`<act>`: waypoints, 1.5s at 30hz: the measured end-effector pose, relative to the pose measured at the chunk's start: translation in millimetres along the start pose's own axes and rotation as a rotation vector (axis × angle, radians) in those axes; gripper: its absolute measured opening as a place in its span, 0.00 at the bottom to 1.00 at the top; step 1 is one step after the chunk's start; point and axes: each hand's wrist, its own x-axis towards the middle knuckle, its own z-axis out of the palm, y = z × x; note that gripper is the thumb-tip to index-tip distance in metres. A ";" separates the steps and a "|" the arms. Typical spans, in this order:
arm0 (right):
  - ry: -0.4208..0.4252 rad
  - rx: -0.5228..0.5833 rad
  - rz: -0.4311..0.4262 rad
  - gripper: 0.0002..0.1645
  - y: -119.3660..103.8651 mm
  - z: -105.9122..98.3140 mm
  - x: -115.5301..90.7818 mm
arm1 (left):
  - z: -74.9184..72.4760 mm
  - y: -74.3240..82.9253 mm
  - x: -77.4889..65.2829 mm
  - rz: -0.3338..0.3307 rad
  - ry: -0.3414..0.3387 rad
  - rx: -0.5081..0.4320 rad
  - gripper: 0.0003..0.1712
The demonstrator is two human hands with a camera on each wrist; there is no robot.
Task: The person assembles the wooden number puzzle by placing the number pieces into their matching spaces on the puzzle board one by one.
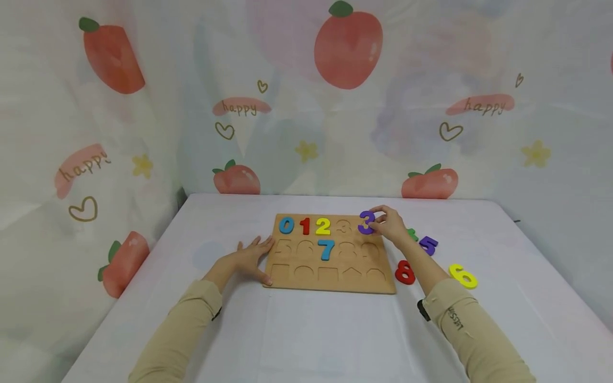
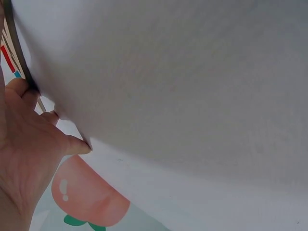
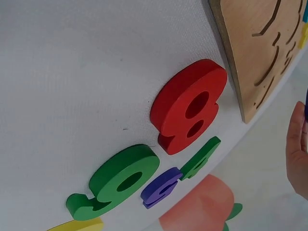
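Note:
My right hand (image 1: pixel 390 224) pinches a purple number 3 (image 1: pixel 367 215) over the top right of the wooden number board (image 1: pixel 354 261). To the left of it, the board's recess outlined as a 3 is bare. Fingers spread, my left hand (image 1: pixel 249 260) rests against the board's left edge, the thumb near its lower left corner. In the top row sit a blue 0 (image 1: pixel 281 225), a red 1 (image 1: pixel 306 227) and a yellow 2 (image 1: pixel 324 227); a blue 7 (image 1: pixel 326 249) lies in the middle row. The right wrist view catches only part of the right hand (image 3: pixel 297 149).
Right of the board lie a red 8 (image 1: pixel 405 272), a purple 5 (image 1: pixel 428 245), a green 4 (image 1: pixel 412 233) and a yellow 6 (image 1: pixel 455 271). A green 9 (image 3: pixel 110 175), hidden by the forearm in the head view, lies among them. A printed curtain (image 1: pixel 306 122) stands behind the table.

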 end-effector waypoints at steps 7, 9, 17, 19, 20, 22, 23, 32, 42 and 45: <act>-0.004 -0.021 -0.032 0.24 1.2 5.2 2.2 | 0.3 -0.1 0.0 -0.002 0.009 0.006 0.69; -0.003 -0.030 -0.034 0.23 1.3 6.1 2.2 | -0.1 0.1 -0.4 -0.001 0.010 0.005 0.69; -0.011 -0.041 -0.053 0.23 -1.6 6.3 -0.8 | 1.2 -0.6 -0.3 -0.011 0.015 0.009 0.70; -0.007 -0.043 -0.045 0.23 -2.2 5.9 -1.2 | 1.9 -1.0 -0.4 -0.009 0.016 0.003 0.70; -0.006 -0.043 -0.043 0.23 -2.4 5.9 -1.2 | 2.3 -1.1 -0.5 -0.011 0.015 0.003 0.70; -0.004 -0.043 -0.040 0.23 -2.2 5.8 -0.9 | 3.0 -1.5 -0.5 -0.014 0.014 0.007 0.70; -0.004 -0.044 -0.040 0.23 -2.1 5.9 -0.7 | 3.3 -1.6 -0.6 -0.014 0.015 0.006 0.70; -0.004 -0.050 -0.041 0.24 -2.6 4.8 0.1 | 0.9 -1.0 -1.3 -0.028 0.021 0.003 0.69; -0.002 -0.017 -0.064 0.23 -0.6 8.7 0.6 | 2.5 -1.0 0.7 -0.014 0.016 0.008 0.69; 0.003 -0.020 -0.063 0.23 -3.2 10.6 0.1 | 2.1 -0.5 0.4 -0.007 0.017 0.011 0.69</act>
